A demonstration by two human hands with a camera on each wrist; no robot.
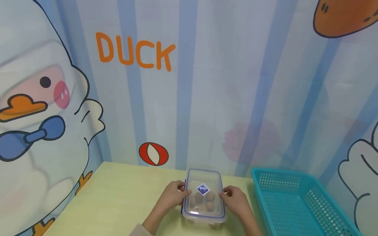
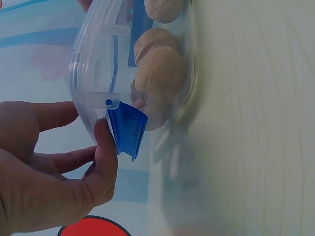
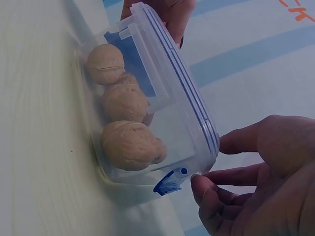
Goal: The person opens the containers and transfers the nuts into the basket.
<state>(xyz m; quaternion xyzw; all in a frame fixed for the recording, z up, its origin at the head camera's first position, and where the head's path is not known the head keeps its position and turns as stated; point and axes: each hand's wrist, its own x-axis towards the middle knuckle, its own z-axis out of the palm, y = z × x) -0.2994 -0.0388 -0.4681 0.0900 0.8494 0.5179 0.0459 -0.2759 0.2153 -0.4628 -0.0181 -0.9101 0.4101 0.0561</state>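
A clear plastic food container (image 1: 203,219) stands on the table, several walnuts (image 3: 125,101) showing through its walls. Over it sits a transparent lid (image 1: 206,178) with a blue seal line and a blue-and-white label (image 1: 203,189). My left hand (image 1: 174,195) pinches the lid's left rim, thumb on top and fingers below, beside a blue clip (image 2: 127,130) that hangs away from the wall. On the opposite side my right hand (image 1: 236,200) pinches the rim the same way. Another blue clip (image 3: 170,182) sticks outward near its fingertips.
A turquoise plastic basket (image 1: 298,213) stands right of the container, close to my right forearm. The pale yellow table (image 1: 118,196) extends to the left. Behind it hangs a striped cloth backdrop (image 1: 200,98) with a printed duck.
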